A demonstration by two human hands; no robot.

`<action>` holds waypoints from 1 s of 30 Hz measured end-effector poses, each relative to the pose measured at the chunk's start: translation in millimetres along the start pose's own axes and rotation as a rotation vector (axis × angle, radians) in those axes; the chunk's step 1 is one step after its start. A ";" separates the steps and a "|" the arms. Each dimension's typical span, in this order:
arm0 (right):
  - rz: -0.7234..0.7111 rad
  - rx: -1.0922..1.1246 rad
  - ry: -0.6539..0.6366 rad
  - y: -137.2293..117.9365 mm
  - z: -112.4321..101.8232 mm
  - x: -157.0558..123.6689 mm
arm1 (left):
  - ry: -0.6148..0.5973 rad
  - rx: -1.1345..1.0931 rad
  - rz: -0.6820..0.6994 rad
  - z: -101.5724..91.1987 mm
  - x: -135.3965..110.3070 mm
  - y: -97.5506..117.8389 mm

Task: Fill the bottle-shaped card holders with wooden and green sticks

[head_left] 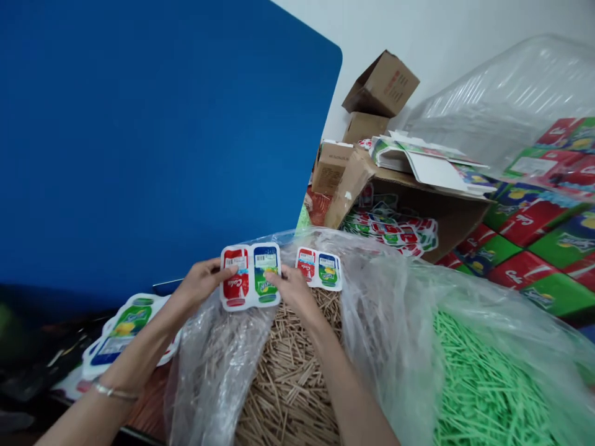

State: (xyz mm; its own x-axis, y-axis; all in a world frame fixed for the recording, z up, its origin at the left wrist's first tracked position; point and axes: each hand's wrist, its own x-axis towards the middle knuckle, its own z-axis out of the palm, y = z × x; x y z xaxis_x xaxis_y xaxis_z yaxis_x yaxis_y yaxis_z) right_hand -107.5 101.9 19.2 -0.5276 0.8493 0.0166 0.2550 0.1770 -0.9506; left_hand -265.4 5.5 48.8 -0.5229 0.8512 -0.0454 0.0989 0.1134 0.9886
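Observation:
A white-edged die-cut card point(250, 277), printed with a red cola can and a blue-and-green can, is held up in front of me. My left hand point(209, 280) pinches its left edge, with the thumb on the red can. On the opposite edge, my right hand point(290, 286) grips it with the thumb over the green picture. Just beyond that hand, a similar smaller-looking card point(318, 269) rests on the clear plastic bag above many thin brown sticks point(290, 371). Larger-looking printed cards point(132, 325) lie in a pile at the left, partly behind my left forearm.
Bright green sticks point(488, 378) fill another clear bag point(395, 322) at right. Behind stands an open carton point(353, 179) full of printed cards point(395, 229). Red and green printed boxes point(525, 266) are stacked at far right. A large blue panel point(162, 136) rises on the left.

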 end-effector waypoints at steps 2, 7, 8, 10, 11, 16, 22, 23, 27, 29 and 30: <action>0.011 -0.073 0.011 -4.5 2.8 19.2 | -0.007 0.035 -0.014 -3.6 18.1 1.2; 0.073 -0.317 0.105 -10.2 7.5 34.9 | -0.066 0.183 -0.080 -1.5 49.6 -11.4; 0.089 -0.368 0.127 -9.6 9.6 33.7 | -0.070 0.232 -0.089 0.1 53.9 -15.8; 0.118 -0.450 0.158 -7.2 15.1 29.9 | -0.056 0.351 -0.085 3.7 60.2 -24.0; 0.125 -0.480 0.168 -5.7 17.8 28.0 | -0.040 0.418 -0.070 5.6 62.0 -27.0; 0.013 -0.545 0.228 -2.1 18.6 13.0 | 0.092 0.751 0.080 21.7 54.6 -21.9; -0.269 -0.422 0.295 9.4 4.3 -61.2 | -0.095 0.906 0.307 75.8 45.4 10.2; -0.314 -0.343 0.296 15.3 4.4 -78.5 | -0.156 0.912 0.311 89.2 49.4 13.7; -0.301 -0.158 0.390 50.6 7.6 -141.6 | -0.279 0.960 0.190 142.0 77.2 16.1; -0.272 -0.117 0.485 72.2 5.4 -165.6 | -0.284 0.980 0.113 161.5 89.6 13.5; -0.253 -0.106 0.526 83.0 2.6 -175.7 | -0.280 0.984 0.078 168.6 93.9 12.2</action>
State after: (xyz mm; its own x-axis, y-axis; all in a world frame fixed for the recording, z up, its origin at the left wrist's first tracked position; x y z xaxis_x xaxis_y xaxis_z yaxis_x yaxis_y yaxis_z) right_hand 4.3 -33.9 -63.4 -0.1166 0.9020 0.4157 0.2674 0.4316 -0.8615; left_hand -170.5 173.3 32.5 -0.2814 0.9489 -0.1425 0.8408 0.3154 0.4400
